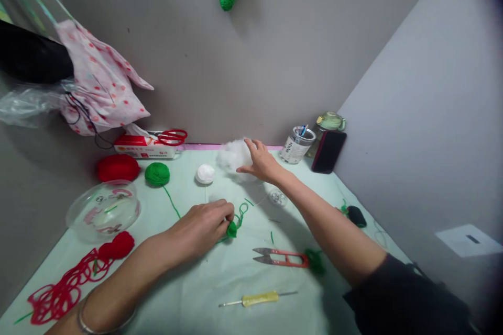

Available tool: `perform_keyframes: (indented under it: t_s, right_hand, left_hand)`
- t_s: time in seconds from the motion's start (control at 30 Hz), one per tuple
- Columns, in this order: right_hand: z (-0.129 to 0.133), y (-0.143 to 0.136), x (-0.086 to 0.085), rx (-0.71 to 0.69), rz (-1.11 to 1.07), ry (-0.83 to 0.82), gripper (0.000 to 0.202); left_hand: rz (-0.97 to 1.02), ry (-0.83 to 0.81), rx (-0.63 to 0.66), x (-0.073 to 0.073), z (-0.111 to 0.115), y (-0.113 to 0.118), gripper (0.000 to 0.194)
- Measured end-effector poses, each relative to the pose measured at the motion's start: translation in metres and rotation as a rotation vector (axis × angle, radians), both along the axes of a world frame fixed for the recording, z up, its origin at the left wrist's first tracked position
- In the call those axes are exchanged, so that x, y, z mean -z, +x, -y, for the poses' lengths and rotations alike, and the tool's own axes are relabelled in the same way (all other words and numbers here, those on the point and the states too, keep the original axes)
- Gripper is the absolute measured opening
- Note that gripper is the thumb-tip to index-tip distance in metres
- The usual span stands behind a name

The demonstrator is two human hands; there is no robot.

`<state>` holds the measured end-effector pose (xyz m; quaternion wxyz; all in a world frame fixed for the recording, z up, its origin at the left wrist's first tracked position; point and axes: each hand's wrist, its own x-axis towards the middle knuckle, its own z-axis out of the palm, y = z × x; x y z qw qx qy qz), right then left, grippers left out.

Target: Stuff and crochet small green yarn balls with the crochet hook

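My left hand (206,222) rests low over the table, its fingers closed on a small green crocheted piece (232,230) with a loop of green yarn trailing from it. Further back, my right hand (262,161) reaches to a white clump of fluffy stuffing (233,156). Its thumb and fingers are spread apart at the clump's right side. Between the hands stands a small white yarn ball (205,174). Thread snips (281,258) with orange handles lie in front, and nearer me is a crochet hook (260,299) with a yellow grip.
Along the back are a red yarn ball (118,168), a green yarn ball (157,174), a tissue box (145,146) with red scissors (172,137), a can of pens (297,145) and a phone (329,152). At left sit a clear bowl (74,214) and tangled red yarn (63,285).
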<state>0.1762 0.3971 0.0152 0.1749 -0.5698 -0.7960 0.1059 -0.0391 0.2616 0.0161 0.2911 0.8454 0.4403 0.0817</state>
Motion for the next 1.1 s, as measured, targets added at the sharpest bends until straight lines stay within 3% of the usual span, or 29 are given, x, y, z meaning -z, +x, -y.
perform_keyframes:
  t_s: [0.07, 0.13, 0.2, 0.27, 0.33, 0.4, 0.5, 0.53, 0.6, 0.7, 0.8, 0.87, 1.1]
  right_hand:
    - [-0.016, -0.004, 0.013, 0.001, -0.022, -0.025, 0.097]
    - [-0.028, -0.005, 0.020, -0.002, -0.066, -0.018, 0.071]
    - [-0.035, -0.002, 0.019, 0.018, -0.134, 0.024, 0.049]
    - [-0.036, 0.000, 0.011, 0.030, -0.219, 0.072, 0.040]
    - [-0.028, 0.000, 0.001, -0.006, -0.304, 0.101, 0.037]
    - [-0.011, -0.004, -0.009, -0.086, -0.372, 0.106, 0.035]
    - [0.025, -0.016, -0.021, -0.220, -0.443, 0.109, 0.033]
    - [0.035, -0.020, -0.024, -0.307, -0.493, 0.116, 0.033]
    - [0.051, -0.026, -0.029, -0.416, -0.505, 0.125, 0.031]
    - [0.052, -0.026, -0.033, -0.418, -0.458, 0.149, 0.030]
    - [0.035, -0.016, -0.032, -0.279, -0.431, 0.183, 0.028]
    - [0.024, -0.007, -0.031, -0.215, -0.420, 0.213, 0.026]
    - [-0.010, 0.014, -0.023, -0.073, -0.309, 0.307, 0.025]
  left_hand:
    - [-0.001, 0.026, 0.044, -0.001, 0.000, -0.004, 0.026]
    - [0.011, 0.046, 0.040, -0.001, -0.002, -0.008, 0.029]
    - [0.073, 0.066, -0.022, -0.001, -0.006, -0.013, 0.026]
    - [0.225, 0.098, -0.129, 0.001, -0.012, -0.017, 0.023]
    - [0.453, 0.136, -0.278, 0.003, -0.020, -0.020, 0.033]
    - [0.667, 0.159, -0.467, 0.006, -0.027, -0.022, 0.059]
    - [0.805, 0.175, -0.613, 0.008, -0.031, -0.022, 0.082]
    - [0.806, 0.201, -0.612, 0.008, -0.031, -0.021, 0.077]
    - [0.786, 0.248, -0.589, 0.006, -0.029, -0.021, 0.049]
    - [0.859, 0.176, -0.619, -0.002, -0.027, -0.026, 0.017]
    - [1.122, 0.040, -0.685, -0.017, -0.030, -0.037, 0.018]
    - [1.407, -0.081, -0.733, -0.029, -0.033, -0.045, 0.022]
    - [1.906, -0.374, -0.826, -0.057, -0.035, -0.067, 0.032]
